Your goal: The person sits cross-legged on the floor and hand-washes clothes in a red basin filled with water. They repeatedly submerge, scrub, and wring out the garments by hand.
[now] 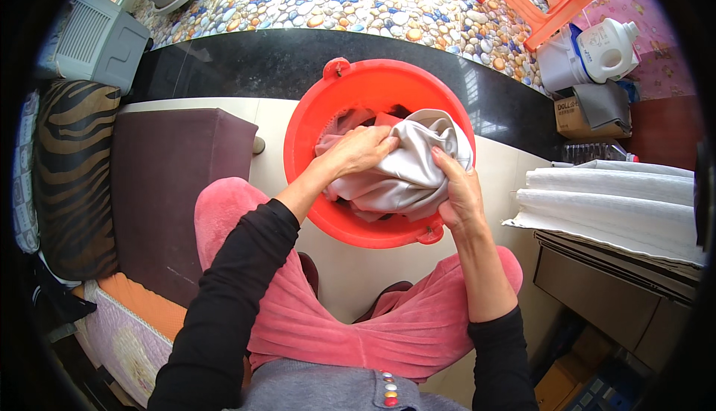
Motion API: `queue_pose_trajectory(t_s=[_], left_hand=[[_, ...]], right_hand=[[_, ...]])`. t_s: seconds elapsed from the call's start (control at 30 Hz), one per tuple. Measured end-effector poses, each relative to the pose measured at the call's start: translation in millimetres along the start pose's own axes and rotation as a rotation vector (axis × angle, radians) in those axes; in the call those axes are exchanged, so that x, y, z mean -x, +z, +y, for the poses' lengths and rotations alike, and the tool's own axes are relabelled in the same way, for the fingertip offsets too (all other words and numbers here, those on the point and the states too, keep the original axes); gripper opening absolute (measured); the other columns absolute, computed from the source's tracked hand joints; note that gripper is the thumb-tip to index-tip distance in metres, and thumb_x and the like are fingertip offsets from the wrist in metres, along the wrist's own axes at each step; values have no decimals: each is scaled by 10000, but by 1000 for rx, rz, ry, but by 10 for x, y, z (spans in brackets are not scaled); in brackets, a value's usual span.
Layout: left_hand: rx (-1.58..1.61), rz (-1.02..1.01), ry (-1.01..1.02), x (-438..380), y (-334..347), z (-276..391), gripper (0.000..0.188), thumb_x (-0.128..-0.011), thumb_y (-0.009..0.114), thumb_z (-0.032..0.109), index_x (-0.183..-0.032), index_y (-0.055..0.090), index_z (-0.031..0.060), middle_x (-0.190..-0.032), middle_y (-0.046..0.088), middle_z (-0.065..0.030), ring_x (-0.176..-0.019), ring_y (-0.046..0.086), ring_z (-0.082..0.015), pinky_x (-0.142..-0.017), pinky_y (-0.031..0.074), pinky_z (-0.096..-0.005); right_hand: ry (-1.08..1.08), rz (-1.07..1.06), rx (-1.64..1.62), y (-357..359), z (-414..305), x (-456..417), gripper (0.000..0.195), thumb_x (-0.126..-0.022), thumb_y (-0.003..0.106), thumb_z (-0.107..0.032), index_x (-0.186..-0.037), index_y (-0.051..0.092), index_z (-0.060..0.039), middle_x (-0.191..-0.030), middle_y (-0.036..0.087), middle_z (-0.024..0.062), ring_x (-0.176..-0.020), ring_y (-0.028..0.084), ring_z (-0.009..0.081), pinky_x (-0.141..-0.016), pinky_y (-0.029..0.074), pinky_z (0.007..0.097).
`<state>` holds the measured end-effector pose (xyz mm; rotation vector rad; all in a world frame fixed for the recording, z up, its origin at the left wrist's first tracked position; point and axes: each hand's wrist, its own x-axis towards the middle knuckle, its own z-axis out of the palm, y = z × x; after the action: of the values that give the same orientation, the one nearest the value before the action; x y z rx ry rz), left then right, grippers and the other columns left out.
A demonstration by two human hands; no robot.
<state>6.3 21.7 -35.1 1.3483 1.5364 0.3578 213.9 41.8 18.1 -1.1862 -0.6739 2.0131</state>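
Observation:
A red plastic tub (305, 131) stands on the floor in front of my knees. Inside it lies a heap of cloth, with a shiny silver-grey satin fabric (414, 145) bunched on top. My left hand (361, 147) grips the left side of this fabric between thumb and fingers. On the right, my right hand (461, 190) holds its edge near the tub's rim, thumb on top and fingers partly hidden. Pinkish-mauve cloth (347, 124) shows beneath, along with darker pieces at the back. How deep the heap goes is hidden.
A maroon upholstered seat (162, 187) and a tiger-striped cushion (75, 176) are at left. Behind the tub runs a black stone strip (235, 64). An orange plastic stool (537, 8), a white detergent bottle (601, 50) and a cardboard box (568, 117) stand at right, beyond a white-covered surface (609, 195).

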Motion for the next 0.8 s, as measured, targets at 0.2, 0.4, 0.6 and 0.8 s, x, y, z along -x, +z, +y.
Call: queue_pose_trajectory(t_s=[0.2, 0.4, 0.6, 0.8], left_hand=[[-40, 305, 368, -43, 106, -117, 530, -967, 574, 221, -1458, 434, 76, -1487, 420, -212, -1357, 437, -343, -1140, 347, -417], [274, -202, 234, 91, 245, 81, 392, -989, 525, 239, -1320, 573, 35, -1264, 630, -181, -1197, 581, -266, -1047, 424, -365], [133, -78, 293, 17, 427, -146, 506, -999, 404, 398, -1291, 580, 23, -1276, 624, -229, -1193, 579, -363, -1018, 426, -416], [415, 385, 86, 300, 492, 266, 633, -1055, 313, 449, -1576, 169, 121, -1427, 474, -294, -1323, 459, -456, -1115, 333, -465]], right_hand=[[14, -78, -40, 107, -79, 136, 375, -903, 692, -66, -1255, 601, 27, -1166, 671, 127, -1055, 656, 208, -913, 548, 361], [65, -210, -124, 51, -160, 122, 389, -884, 704, -102, -1246, 582, -33, -1114, 673, 99, -1025, 655, 208, -933, 539, 384], [132, -105, -181, 10, -79, -275, 323, -900, 712, -133, -1194, 617, -38, -1102, 687, 95, -1008, 664, 207, -938, 540, 378], [179, -86, -223, -28, 12, -476, 261, -913, 701, -119, -1158, 645, -50, -1106, 697, 76, -1030, 669, 208, -951, 533, 385]])
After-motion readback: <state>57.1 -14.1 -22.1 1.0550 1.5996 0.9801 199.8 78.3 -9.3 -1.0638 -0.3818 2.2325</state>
